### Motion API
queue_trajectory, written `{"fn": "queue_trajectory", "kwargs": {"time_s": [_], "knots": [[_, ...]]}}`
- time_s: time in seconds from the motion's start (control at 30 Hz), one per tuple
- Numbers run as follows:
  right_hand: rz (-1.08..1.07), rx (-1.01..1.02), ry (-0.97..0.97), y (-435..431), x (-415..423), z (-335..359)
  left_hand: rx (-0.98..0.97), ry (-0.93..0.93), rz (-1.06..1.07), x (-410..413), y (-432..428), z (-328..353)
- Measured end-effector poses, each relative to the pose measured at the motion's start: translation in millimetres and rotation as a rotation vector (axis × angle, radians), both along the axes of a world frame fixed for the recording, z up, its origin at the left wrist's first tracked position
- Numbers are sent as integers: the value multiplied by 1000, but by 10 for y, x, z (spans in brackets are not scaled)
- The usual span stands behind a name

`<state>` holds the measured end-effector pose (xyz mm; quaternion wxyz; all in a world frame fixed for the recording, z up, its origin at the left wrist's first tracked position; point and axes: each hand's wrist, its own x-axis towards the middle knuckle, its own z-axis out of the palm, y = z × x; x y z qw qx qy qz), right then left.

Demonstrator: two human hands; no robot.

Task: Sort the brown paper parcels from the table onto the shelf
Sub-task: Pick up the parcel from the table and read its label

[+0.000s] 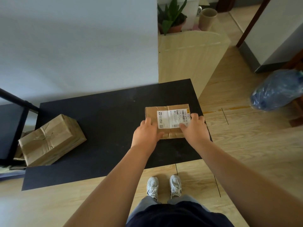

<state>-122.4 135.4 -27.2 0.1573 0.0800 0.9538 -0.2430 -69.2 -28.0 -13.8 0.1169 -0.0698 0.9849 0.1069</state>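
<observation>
A flat brown paper parcel point(155, 114) with a white shipping label lies near the right end of the black table point(106, 122). My left hand point(146, 133) grips its near left edge, thumb curled under the front. My right hand point(195, 126) lies on its near right corner, fingers spread over the label. A bigger, crumpled brown paper parcel point(50, 140) sits at the table's left end, overhanging the edge beside the black metal shelf frame point(18, 115).
A pale wooden board point(188, 59) leans behind the table's right end, with a potted plant point(172, 17) and a cardboard tube point(207, 18) beyond it. A blue plastic bag point(277, 92) lies on the floor at right. The white wall point(78, 46) backs the table.
</observation>
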Motion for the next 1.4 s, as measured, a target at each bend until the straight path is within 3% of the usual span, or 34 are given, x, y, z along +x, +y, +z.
{"fn": "queue_trajectory", "kwargs": {"time_s": [0.33,0.5,0.67,0.87,1.03,1.23,1.4], "knots": [[98,-19,9,-25,-107,-24,-12,78,14,-298,-112,1],[147,-117,80,-54,-141,-23,-4,-27,169,-336,-178,-30],[-30,-180,-18,-50,-84,-53,80,-104,383,-212,-190,-95],[21,-262,-290,-83,29,-184,267,-233,463,-87,-101,-224],[-12,-301,-397,-80,67,-226,457,-271,540,-53,-70,-286],[-66,-351,-419,-36,42,-187,616,-298,624,-40,-96,-234],[-181,-537,-368,53,26,-11,837,-222,738,68,-71,-61]]}}
